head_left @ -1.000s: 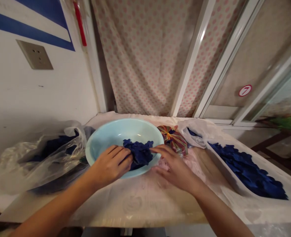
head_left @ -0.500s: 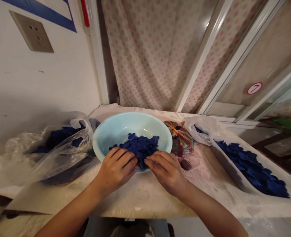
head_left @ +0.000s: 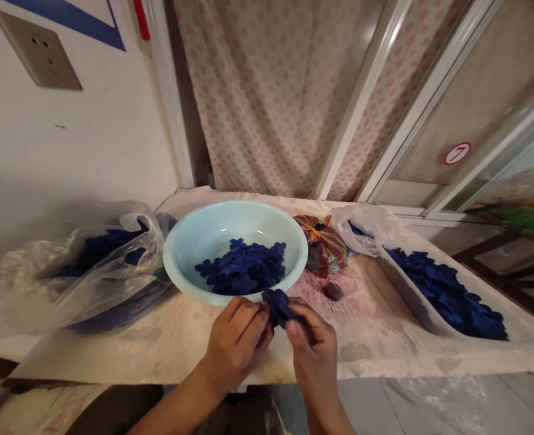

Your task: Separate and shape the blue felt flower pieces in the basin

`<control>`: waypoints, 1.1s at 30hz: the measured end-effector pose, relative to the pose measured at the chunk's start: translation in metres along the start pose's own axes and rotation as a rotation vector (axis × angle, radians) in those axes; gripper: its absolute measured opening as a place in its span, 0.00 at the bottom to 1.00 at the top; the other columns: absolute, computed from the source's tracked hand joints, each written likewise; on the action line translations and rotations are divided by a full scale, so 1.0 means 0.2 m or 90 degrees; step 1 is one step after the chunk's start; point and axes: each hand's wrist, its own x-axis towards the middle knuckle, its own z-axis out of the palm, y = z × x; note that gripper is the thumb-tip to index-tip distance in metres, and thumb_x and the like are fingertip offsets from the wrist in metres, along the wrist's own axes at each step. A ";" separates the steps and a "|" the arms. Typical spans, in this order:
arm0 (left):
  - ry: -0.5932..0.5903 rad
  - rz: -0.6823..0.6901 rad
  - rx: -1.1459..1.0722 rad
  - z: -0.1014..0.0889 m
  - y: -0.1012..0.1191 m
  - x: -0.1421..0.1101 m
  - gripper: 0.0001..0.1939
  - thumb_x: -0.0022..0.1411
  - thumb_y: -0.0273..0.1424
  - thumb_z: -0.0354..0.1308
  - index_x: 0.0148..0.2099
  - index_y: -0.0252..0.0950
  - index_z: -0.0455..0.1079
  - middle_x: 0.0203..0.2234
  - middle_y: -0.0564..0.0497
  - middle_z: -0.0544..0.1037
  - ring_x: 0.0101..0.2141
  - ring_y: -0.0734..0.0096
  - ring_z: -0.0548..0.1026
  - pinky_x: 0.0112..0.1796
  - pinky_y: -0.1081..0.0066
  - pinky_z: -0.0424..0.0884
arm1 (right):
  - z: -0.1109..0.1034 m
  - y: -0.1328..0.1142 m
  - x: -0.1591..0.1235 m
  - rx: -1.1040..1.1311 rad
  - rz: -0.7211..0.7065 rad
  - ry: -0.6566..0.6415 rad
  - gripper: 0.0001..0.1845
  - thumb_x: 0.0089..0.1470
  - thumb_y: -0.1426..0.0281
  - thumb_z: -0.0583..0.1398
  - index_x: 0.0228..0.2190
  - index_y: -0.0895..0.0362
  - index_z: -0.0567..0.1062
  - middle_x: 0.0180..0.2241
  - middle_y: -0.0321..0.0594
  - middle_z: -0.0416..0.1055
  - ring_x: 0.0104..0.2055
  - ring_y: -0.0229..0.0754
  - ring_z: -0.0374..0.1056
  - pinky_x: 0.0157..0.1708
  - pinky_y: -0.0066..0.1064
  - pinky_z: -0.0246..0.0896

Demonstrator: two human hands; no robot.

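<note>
Between my two hands, just in front of the basin, is a small dark blue fabric flower, perhaps several stacked together. My left hand is closed on its left side, fingers curled. My right hand pinches its right side between thumb and fingers. Behind them stands a light blue plastic basin with a heap of blue fabric flowers in its bottom. Both hands are over the near part of the table, apart from the heap.
At left lies a clear plastic bag with dark blue pieces in it. A striped bag and a white bag sit right of the basin. Farther right, a white tray holds layered blue flowers. A small dark round object rests on the stained table cover.
Both hands have come back from the heap in the basin toward me, bringing blue fabric flowers out over the near rim. The right hand has turned more upright, and the view has shifted slightly.
</note>
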 end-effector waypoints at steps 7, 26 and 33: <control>-0.002 -0.073 -0.082 -0.03 0.02 -0.03 0.08 0.53 0.18 0.54 0.37 0.30 0.67 0.28 0.46 0.71 0.30 0.71 0.71 0.30 0.73 0.71 | -0.06 0.05 0.03 0.254 0.236 0.028 0.15 0.47 0.59 0.62 0.20 0.58 0.72 0.19 0.34 0.68 0.21 0.33 0.63 0.22 0.24 0.60; -0.123 0.036 0.167 -0.16 -0.15 -0.04 0.06 0.58 0.20 0.53 0.36 0.32 0.69 0.30 0.45 0.74 0.30 0.69 0.74 0.31 0.70 0.73 | -0.35 0.15 0.05 -0.706 -0.313 -0.047 0.20 0.50 0.68 0.61 0.45 0.60 0.70 0.39 0.49 0.70 0.43 0.49 0.66 0.40 0.45 0.66; -0.146 0.157 0.152 -0.22 -0.21 0.19 0.04 0.57 0.21 0.56 0.36 0.31 0.69 0.30 0.44 0.75 0.32 0.65 0.73 0.33 0.66 0.73 | -0.10 -0.22 0.33 -0.699 -0.677 -0.270 0.12 0.54 0.75 0.56 0.41 0.59 0.73 0.38 0.44 0.74 0.42 0.45 0.67 0.35 0.35 0.65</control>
